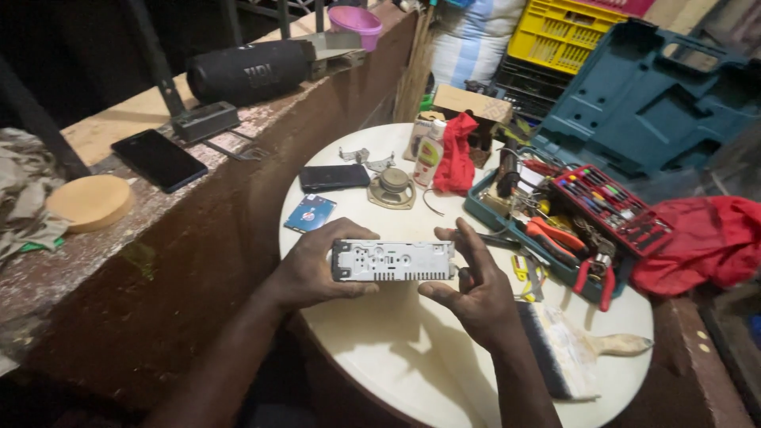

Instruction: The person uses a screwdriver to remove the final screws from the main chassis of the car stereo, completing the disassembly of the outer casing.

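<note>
— Grey metal box, slotted and punched with holes, that's what you hold: a car-stereo chassis (393,261), long side level, above the near half of the round cream table (372,349).

— Which hand where?

— Your left hand (317,265) wraps its left end, thumb on top, fingers curled underneath, closed firm on it. Your right hand (476,277) is at the right end, fingers upright and loosely spread, thumb and fingertips pressed to the edge. Both gripping the chassis.

— Anything in the right hand besides?

— Something small and dark at the palm, can't tell what.

— Around you?

— Wide paintbrush (567,349) lies just beside your right wrist on the table. Behind the chassis: blue-labelled hard drive (310,212), dark phone (334,177), small round speaker (392,189), white bottle (429,153), red cloth (456,154). To your right, teal tool tray (571,230) with orange-handled pliers (555,238) and a red screwdriver set (614,204).

— On the ledge to your left?

— Black cylinder speaker (250,71), another black phone (158,159), round yellow sponge (89,200), purple bowl (356,22). Well apart from your hands.
</note>
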